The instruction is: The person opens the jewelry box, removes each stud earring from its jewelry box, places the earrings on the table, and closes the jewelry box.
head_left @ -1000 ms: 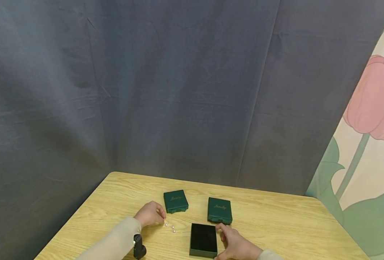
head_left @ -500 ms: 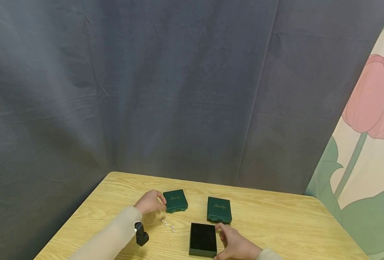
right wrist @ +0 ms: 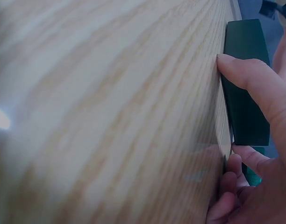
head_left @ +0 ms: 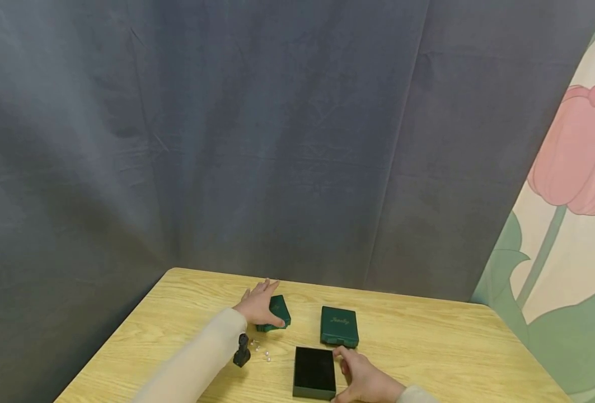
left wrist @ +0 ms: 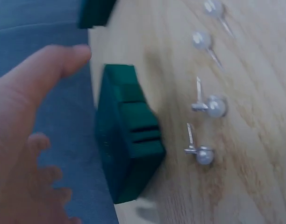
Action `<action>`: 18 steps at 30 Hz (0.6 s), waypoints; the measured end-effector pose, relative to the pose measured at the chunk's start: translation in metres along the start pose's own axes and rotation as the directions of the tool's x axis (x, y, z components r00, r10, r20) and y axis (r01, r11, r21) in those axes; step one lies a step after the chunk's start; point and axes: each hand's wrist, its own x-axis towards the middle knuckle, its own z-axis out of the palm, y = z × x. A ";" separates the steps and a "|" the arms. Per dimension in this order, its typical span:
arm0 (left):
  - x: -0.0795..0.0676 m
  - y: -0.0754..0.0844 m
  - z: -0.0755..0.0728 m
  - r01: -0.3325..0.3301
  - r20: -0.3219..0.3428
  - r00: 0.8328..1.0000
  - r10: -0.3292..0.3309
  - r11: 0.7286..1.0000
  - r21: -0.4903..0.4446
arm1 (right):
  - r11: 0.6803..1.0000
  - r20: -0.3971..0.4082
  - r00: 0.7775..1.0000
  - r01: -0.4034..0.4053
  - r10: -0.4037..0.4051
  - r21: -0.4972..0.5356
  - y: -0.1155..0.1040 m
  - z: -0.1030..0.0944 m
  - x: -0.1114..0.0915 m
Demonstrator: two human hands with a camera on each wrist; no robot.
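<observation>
My left hand [head_left: 257,307] hovers over the left green jewelry box [head_left: 280,311], its fingers spread. In the left wrist view, thumb and fingers of that hand [left wrist: 21,116] stand apart from the closed box [left wrist: 138,135]. Several pearl stud earrings [left wrist: 215,106] lie on the wood close to this box, below my left wrist in the head view. At the front, my right hand [head_left: 362,378] holds a dark open box [head_left: 313,393] with a black inside by its right side. In the right wrist view, thumb and index finger span its green wall [right wrist: 246,42].
A second closed green jewelry box [head_left: 340,324] with gold lettering lies behind the open one. All of this is on a light wooden table [head_left: 418,341]. A grey curtain [head_left: 287,157] hangs behind the far edge.
My left hand has gone from beside the pearl earrings, away from me and rightward, over the left green box, and its fingers have spread. My right hand keeps its place at the open box.
</observation>
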 end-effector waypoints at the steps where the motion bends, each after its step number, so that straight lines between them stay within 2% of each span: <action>1: 0.002 0.000 0.003 -0.004 0.012 1.000 0.003 0.999 0.035 | 1.000 0.001 1.000 0.001 -0.001 0.000 0.000 0.000 0.000; 4: 0.004 0.001 0.007 0.008 0.045 0.999 -0.014 0.990 0.140 | 1.000 0.003 1.000 0.001 -0.001 0.001 0.001 0.000 0.001; 6: 0.005 0.002 0.008 0.031 0.073 0.996 -0.044 0.985 0.171 | 1.000 0.007 1.000 0.002 -0.002 -0.004 0.002 0.000 0.001; 12: 0.000 0.014 -0.003 0.130 0.185 0.969 -0.167 0.972 0.197 | 1.000 0.010 1.000 -0.003 0.003 -0.025 0.004 0.001 0.001; 15: 0.002 0.016 -0.005 0.149 0.200 0.960 -0.195 0.963 0.226 | 1.000 0.000 1.000 -0.001 0.001 -0.015 0.005 0.000 0.002; 18: 0.006 0.015 -0.004 0.160 0.209 0.957 -0.204 0.965 0.210 | 1.000 -0.003 1.000 0.014 -0.014 -0.018 0.006 -0.001 0.001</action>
